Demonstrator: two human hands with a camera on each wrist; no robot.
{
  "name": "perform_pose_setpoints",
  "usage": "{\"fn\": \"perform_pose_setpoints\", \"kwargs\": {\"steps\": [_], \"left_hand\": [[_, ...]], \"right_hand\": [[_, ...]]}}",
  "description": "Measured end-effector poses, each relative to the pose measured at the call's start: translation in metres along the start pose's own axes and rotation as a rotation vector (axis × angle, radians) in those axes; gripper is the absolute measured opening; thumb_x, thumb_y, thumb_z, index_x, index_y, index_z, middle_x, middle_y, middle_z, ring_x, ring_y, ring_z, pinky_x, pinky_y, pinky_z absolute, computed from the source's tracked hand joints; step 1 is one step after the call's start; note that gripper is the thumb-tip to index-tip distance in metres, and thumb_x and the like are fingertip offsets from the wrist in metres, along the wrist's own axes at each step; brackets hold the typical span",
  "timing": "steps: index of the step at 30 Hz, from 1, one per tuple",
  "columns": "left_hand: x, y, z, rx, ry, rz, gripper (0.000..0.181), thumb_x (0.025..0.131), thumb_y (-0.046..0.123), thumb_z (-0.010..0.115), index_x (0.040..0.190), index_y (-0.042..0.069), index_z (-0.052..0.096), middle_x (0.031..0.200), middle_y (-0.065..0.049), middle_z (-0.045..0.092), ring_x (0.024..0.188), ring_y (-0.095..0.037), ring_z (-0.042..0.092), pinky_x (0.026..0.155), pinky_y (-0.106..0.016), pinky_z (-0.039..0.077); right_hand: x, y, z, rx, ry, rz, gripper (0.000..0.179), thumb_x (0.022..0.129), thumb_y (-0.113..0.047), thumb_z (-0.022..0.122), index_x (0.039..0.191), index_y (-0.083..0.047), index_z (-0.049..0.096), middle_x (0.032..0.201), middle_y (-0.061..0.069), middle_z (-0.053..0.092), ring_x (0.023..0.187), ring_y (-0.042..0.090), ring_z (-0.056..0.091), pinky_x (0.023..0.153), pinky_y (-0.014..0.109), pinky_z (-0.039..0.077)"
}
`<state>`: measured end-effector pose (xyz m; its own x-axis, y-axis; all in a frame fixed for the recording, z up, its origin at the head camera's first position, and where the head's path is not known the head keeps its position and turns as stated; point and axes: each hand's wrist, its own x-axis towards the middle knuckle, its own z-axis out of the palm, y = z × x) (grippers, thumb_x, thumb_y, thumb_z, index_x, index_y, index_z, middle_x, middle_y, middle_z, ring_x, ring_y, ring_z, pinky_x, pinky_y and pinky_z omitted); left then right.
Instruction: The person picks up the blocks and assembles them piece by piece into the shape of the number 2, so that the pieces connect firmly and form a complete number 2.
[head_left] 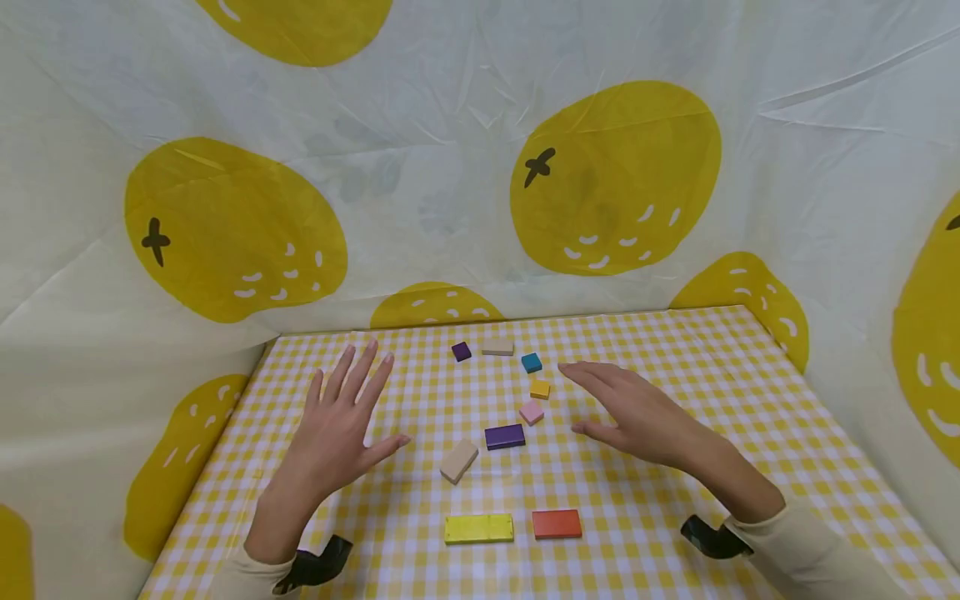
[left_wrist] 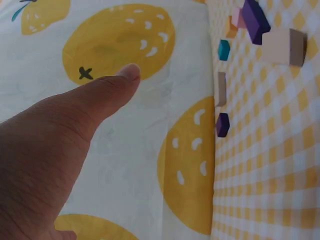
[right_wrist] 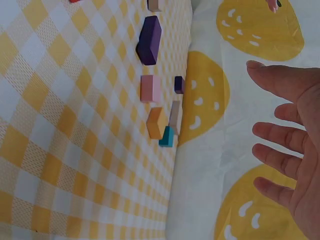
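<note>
Both hands hover over the table with nothing in them. My left hand (head_left: 335, 433) is spread with straight fingers, left of the blocks. On the other side my right hand (head_left: 637, 412) has its fingers extended and thumb apart, pointing toward the blue block (head_left: 532, 362) and orange block (head_left: 540, 389). Between the hands lie a pink block (head_left: 532, 412), a long purple block (head_left: 505, 437) and a tilted beige block (head_left: 459, 461). Farther back are a small dark purple cube (head_left: 461, 351) and another beige block (head_left: 498, 347). Closest to me sit a yellow block (head_left: 478, 528) and a red block (head_left: 557, 524).
A yellow-and-white checked cloth (head_left: 405, 575) covers the table. White curtains (head_left: 435, 200) printed with large yellow fruit stand around its back and sides. Dark straps (head_left: 318, 565) circle the wrists near beige sleeves (head_left: 817, 550).
</note>
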<state>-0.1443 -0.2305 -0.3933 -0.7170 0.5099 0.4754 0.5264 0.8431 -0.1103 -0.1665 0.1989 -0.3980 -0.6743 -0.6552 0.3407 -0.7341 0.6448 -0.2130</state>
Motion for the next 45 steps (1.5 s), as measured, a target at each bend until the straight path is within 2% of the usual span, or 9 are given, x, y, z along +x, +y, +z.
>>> {"fn": "perform_pose_setpoints", "kwargs": {"steps": [7, 12, 18, 22, 27, 30, 36, 40, 45], "left_hand": [[-0.003, 0.016, 0.012, -0.070, 0.002, 0.080, 0.099, 0.090, 0.070, 0.060, 0.161, 0.009, 0.029, 0.165, -0.017, 0.028, 0.147, -0.042, 0.033, 0.104, -0.069, 0.039], [-0.003, 0.031, 0.020, -0.131, 0.020, 0.147, 0.107, 0.080, 0.060, 0.079, 0.159, 0.005, 0.032, 0.161, -0.018, 0.034, 0.144, -0.040, 0.039, 0.106, -0.060, 0.043], [-0.002, 0.046, 0.026, -0.237, 0.002, 0.188, 0.112, 0.072, 0.047, 0.090, 0.158, 0.004, 0.032, 0.161, -0.017, 0.035, 0.139, -0.035, 0.043, 0.107, -0.051, 0.046], [-0.004, 0.055, 0.028, -0.318, -0.055, 0.169, 0.109, 0.076, 0.042, 0.090, 0.160, 0.008, 0.029, 0.162, -0.012, 0.033, 0.138, -0.030, 0.044, 0.102, -0.044, 0.051], [-0.006, 0.063, 0.028, -0.467, -0.138, 0.131, 0.101, 0.082, 0.036, 0.086, 0.161, 0.012, 0.028, 0.157, -0.008, 0.036, 0.137, -0.024, 0.043, 0.101, -0.037, 0.052], [-0.010, 0.066, 0.030, -0.561, -0.190, 0.106, 0.096, 0.085, 0.034, 0.084, 0.161, 0.017, 0.028, 0.154, -0.003, 0.039, 0.136, -0.021, 0.043, 0.103, -0.036, 0.050], [-0.014, 0.076, 0.034, -0.736, -0.304, 0.027, 0.087, 0.087, 0.027, 0.083, 0.157, 0.027, 0.031, 0.145, 0.006, 0.046, 0.132, -0.016, 0.047, 0.103, -0.038, 0.049], [-0.017, 0.082, 0.039, -0.827, -0.351, 0.023, 0.082, 0.087, 0.023, 0.083, 0.154, 0.024, 0.036, 0.138, 0.003, 0.052, 0.124, -0.020, 0.054, 0.100, -0.038, 0.051], [-0.022, 0.091, 0.045, -0.835, -0.439, -0.012, 0.076, 0.086, 0.024, 0.083, 0.150, 0.018, 0.043, 0.135, -0.003, 0.055, 0.120, -0.019, 0.056, 0.097, -0.035, 0.053]], "right_hand": [[-0.001, -0.009, 0.006, 0.093, -0.081, 0.054, 0.071, 0.092, -0.038, 0.076, 0.152, -0.015, 0.047, 0.146, 0.006, 0.055, 0.133, 0.033, 0.053, 0.102, 0.056, 0.048], [-0.001, -0.015, 0.011, 0.126, -0.104, 0.042, 0.073, 0.091, -0.041, 0.076, 0.153, -0.016, 0.046, 0.144, 0.002, 0.056, 0.131, 0.028, 0.056, 0.098, 0.050, 0.052], [-0.002, -0.020, 0.017, 0.160, -0.152, 0.039, 0.075, 0.091, -0.044, 0.075, 0.155, -0.021, 0.042, 0.142, -0.003, 0.058, 0.126, 0.024, 0.060, 0.091, 0.047, 0.056], [-0.003, -0.023, 0.022, 0.194, -0.198, 0.031, 0.074, 0.093, -0.044, 0.073, 0.155, -0.022, 0.040, 0.134, -0.007, 0.062, 0.118, 0.019, 0.064, 0.086, 0.042, 0.058], [-0.005, -0.026, 0.027, 0.278, -0.272, 0.071, 0.071, 0.093, -0.043, 0.073, 0.154, -0.025, 0.042, 0.128, -0.014, 0.063, 0.115, 0.015, 0.064, 0.086, 0.039, 0.056], [-0.008, -0.027, 0.031, 0.330, -0.281, 0.064, 0.068, 0.093, -0.042, 0.073, 0.152, -0.024, 0.045, 0.126, -0.015, 0.063, 0.115, 0.013, 0.064, 0.087, 0.038, 0.056], [-0.013, -0.025, 0.042, 0.538, -0.278, 0.027, 0.070, 0.093, -0.031, 0.076, 0.152, -0.012, 0.044, 0.123, -0.001, 0.066, 0.113, 0.018, 0.064, 0.094, 0.042, 0.055], [-0.017, -0.026, 0.050, 0.644, -0.312, 0.033, 0.066, 0.092, -0.026, 0.077, 0.148, -0.008, 0.047, 0.122, 0.004, 0.065, 0.112, 0.022, 0.065, 0.095, 0.042, 0.054], [-0.023, -0.029, 0.059, 0.614, -0.336, 0.021, 0.058, 0.089, -0.017, 0.079, 0.141, -0.005, 0.054, 0.119, 0.000, 0.066, 0.108, 0.017, 0.064, 0.092, 0.037, 0.055]]}}
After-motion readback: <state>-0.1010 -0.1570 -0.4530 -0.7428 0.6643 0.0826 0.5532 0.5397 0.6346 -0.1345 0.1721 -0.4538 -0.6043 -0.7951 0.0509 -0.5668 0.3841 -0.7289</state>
